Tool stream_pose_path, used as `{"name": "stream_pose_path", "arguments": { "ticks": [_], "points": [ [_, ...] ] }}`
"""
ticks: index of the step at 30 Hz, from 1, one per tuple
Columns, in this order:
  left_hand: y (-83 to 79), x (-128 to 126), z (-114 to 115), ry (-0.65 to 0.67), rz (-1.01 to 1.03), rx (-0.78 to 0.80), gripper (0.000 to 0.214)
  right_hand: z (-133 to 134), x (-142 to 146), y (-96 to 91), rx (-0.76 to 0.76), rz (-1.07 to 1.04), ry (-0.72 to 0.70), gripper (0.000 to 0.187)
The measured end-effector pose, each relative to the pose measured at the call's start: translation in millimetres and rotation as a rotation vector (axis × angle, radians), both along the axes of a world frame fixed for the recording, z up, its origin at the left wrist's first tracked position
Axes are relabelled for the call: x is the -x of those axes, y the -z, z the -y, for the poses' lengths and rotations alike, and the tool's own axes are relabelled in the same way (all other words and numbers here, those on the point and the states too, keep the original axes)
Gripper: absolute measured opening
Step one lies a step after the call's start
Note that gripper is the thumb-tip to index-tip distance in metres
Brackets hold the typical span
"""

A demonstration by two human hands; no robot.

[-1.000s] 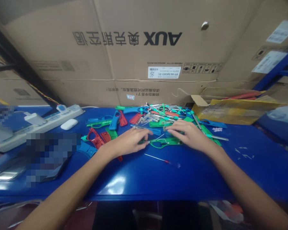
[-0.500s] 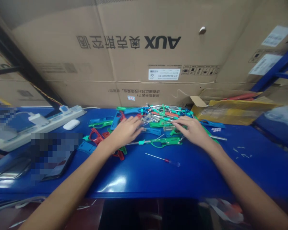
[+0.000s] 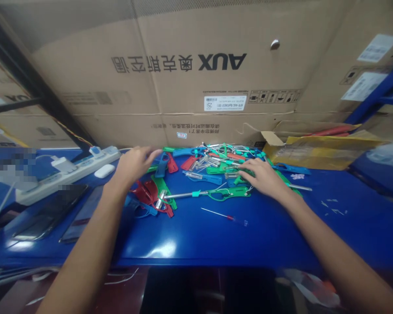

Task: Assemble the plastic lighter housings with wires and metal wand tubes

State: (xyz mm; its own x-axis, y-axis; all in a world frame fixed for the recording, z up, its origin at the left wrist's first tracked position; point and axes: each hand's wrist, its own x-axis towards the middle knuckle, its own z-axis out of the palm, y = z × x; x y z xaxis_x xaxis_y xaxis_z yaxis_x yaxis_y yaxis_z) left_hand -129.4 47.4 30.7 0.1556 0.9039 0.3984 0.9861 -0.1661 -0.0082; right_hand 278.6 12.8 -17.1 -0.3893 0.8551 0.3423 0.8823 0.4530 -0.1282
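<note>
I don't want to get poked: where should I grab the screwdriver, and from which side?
Probably by the clear handle, from the right: the screwdriver lies flat on the blue table, with that thicker end pointing right and its thin metal shaft left.

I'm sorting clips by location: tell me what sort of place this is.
Probably a workshop or storeroom: plastic parts lie in a heap, with a screwdriver in front and a large carton behind.

On the table [image 3: 196, 244], clocked from the screwdriver [image 3: 229, 217]: parts heap [image 3: 216, 170] at twelve o'clock, carton [image 3: 196, 85] behind; parcel [image 3: 324, 152] at two; scraps [image 3: 333, 211] at three; phones [image 3: 49, 214] at nine; power strip [image 3: 68, 176] at ten, case [image 3: 105, 171] beside it.
</note>
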Motion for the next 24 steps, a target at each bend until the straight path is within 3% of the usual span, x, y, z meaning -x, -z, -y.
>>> {"name": "stream_pose_path", "arguments": {
  "ticks": [4,7,14,24],
  "points": [
    [4.3,15.6,-5.1,0.075,0.043,0.199,0.053,0.3,-0.4,1.6,0.061,0.012,-0.081,0.033],
    [8.7,9.2,-5.4,0.187,0.086,0.253,0.050,0.7,2.7,5.7,0.047,0.005,-0.071,0.038],
    [15.9,-27.9,1.0,0.356,0.078,0.240,0.048,8.1,20.6,5.6,0.010,0.157,-0.026,0.041],
    [20.8,-39.7,5.1,0.402,0.029,0.194,0.044,5.3,29.6,9.7,0.029,0.127,-0.023,0.041]
  ]
}}
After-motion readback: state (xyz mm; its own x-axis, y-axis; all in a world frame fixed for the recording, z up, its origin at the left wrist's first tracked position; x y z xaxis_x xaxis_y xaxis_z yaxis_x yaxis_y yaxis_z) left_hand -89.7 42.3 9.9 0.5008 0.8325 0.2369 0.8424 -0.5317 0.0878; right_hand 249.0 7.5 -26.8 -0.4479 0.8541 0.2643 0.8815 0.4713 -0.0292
